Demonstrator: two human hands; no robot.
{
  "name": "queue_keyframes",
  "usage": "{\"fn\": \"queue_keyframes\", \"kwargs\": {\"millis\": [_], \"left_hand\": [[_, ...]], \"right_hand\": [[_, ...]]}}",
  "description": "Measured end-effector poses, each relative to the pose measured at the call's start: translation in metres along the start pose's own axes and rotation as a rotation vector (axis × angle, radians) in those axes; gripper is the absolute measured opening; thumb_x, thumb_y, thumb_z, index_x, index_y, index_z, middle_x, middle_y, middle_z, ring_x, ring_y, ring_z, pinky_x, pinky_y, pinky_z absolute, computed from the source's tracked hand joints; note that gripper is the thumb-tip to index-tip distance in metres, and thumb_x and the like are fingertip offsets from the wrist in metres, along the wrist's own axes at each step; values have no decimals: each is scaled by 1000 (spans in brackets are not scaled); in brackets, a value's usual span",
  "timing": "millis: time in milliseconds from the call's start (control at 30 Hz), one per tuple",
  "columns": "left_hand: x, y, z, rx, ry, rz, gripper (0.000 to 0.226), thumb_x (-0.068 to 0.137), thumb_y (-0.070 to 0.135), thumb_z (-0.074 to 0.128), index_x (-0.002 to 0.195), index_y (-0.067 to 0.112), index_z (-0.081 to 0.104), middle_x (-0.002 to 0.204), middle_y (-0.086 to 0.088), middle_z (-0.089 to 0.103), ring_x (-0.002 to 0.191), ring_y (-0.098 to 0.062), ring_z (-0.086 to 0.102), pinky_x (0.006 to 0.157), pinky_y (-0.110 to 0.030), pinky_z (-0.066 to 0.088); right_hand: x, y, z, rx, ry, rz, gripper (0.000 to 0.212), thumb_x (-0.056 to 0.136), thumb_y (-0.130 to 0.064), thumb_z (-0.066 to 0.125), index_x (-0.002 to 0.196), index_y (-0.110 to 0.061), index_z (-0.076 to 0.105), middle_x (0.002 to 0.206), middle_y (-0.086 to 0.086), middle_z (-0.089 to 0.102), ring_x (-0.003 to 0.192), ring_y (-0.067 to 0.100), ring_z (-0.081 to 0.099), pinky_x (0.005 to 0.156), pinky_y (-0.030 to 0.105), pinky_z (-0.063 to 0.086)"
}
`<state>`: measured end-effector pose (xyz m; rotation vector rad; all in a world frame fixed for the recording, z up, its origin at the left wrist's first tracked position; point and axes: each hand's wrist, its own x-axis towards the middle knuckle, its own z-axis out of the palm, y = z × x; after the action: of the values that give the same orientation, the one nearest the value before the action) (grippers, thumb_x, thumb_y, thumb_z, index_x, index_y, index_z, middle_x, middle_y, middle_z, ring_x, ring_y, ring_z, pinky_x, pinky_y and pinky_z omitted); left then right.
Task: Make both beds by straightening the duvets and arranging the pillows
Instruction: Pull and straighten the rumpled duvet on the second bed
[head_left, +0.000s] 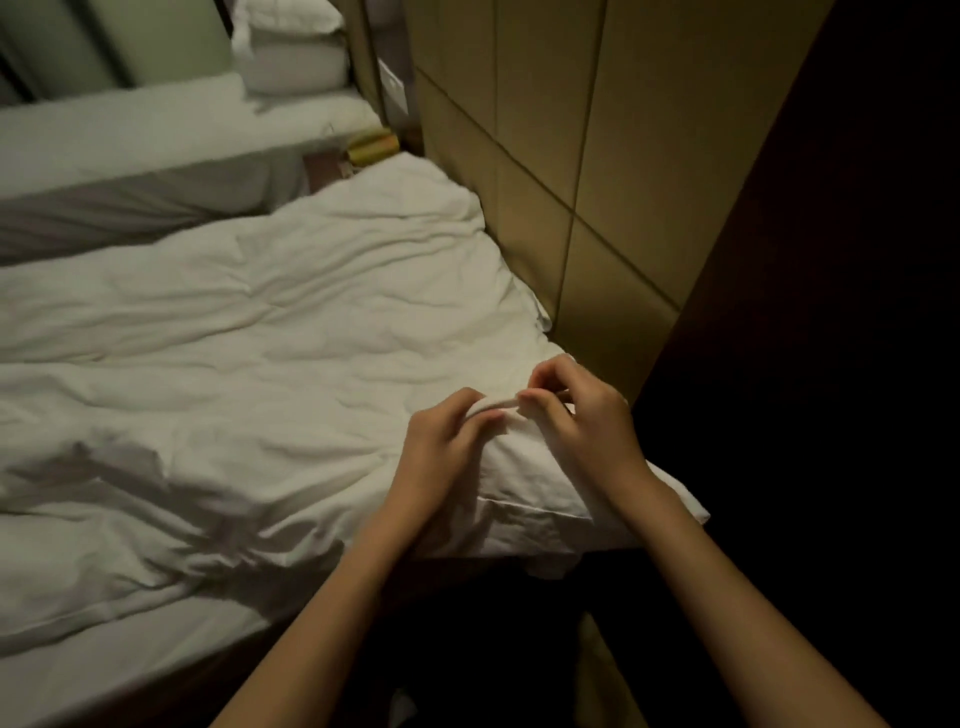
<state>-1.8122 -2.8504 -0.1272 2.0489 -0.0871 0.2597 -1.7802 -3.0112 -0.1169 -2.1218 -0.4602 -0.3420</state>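
Both hands meet at the corner of the near bed. Left hand (441, 441) pinches a fold of the white duvet (249, 353) with curled fingers. Right hand (582, 415) pinches the same fold, just beside the left. That wrinkly duvet covers the near bed, right up to the tan padded wall (571, 156). Farther back sits another bed (130, 130) with stacked pillows (291, 47) on it. A small gold thing (371, 147) lies between the beds. On the right stands a dark panel (831, 312).
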Motion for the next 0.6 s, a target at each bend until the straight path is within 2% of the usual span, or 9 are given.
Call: {"fn": "queue_keyframes", "kwargs": {"millis": [100, 200, 300, 367, 400, 467, 533, 600], "left_hand": [[14, 22, -28, -56, 82, -14, 16, 87, 18, 67, 76, 7, 66, 68, -3, 63, 66, -6, 53, 63, -25, 41], [31, 41, -57, -83, 134, 25, 20, 82, 26, 66, 78, 6, 68, 72, -8, 65, 69, -6, 54, 63, -30, 42], [45, 56, -83, -104, 190, 61, 20, 85, 23, 68, 79, 4, 68, 76, -16, 65, 70, -9, 53, 64, -32, 43], [53, 63, -95, -115, 207, 101, 18, 87, 19, 66, 81, 1, 67, 75, -17, 63, 70, -9, 52, 63, -30, 41], [56, 66, -99, -118, 206, 117, 18, 88, 18, 66, 81, 1, 67, 73, -16, 63, 69, -8, 51, 64, -29, 40], [63, 69, -106, -137, 206, 120, 13, 88, 17, 65, 80, 8, 69, 67, 3, 63, 68, -2, 52, 64, -23, 41], [70, 72, -112, -162, 211, 116, 14, 89, 15, 64, 76, 20, 68, 63, 18, 63, 64, 6, 52, 62, -15, 41], [78, 73, -117, -186, 221, 120, 16, 89, 13, 64, 77, 22, 68, 64, 21, 64, 64, 8, 54, 62, -11, 41]], "right_hand": [[17, -24, -27, -104, -7, -119, 32, 81, -46, 62, 97, -18, 62, 87, -12, 65, 78, 10, 64, 65, 36, 55], [20, -42, -52, -263, -3, -251, 50, 76, -64, 51, 102, -22, 64, 95, -13, 68, 83, 4, 62, 60, 22, 47], [23, -55, -75, -312, -33, -206, 64, 71, -73, 45, 111, -25, 63, 108, -13, 67, 99, 5, 56, 64, 20, 40], [26, -62, -86, -295, -50, -163, 73, 66, -78, 45, 116, -27, 60, 112, -13, 65, 96, 6, 60, 67, 23, 42], [28, -65, -89, -279, -39, -159, 76, 63, -79, 47, 117, -28, 60, 112, -13, 65, 93, 8, 61, 68, 25, 45], [32, -72, -91, -232, -34, -161, 77, 59, -80, 55, 117, -29, 58, 113, -15, 62, 85, 6, 61, 69, 26, 48], [36, -77, -90, -191, -46, -152, 81, 57, -79, 62, 119, -28, 57, 114, -19, 57, 89, 5, 60, 74, 24, 48], [42, -81, -87, -162, -34, -153, 81, 57, -73, 61, 121, -23, 58, 114, -20, 55, 94, 5, 59, 78, 23, 49]]}}
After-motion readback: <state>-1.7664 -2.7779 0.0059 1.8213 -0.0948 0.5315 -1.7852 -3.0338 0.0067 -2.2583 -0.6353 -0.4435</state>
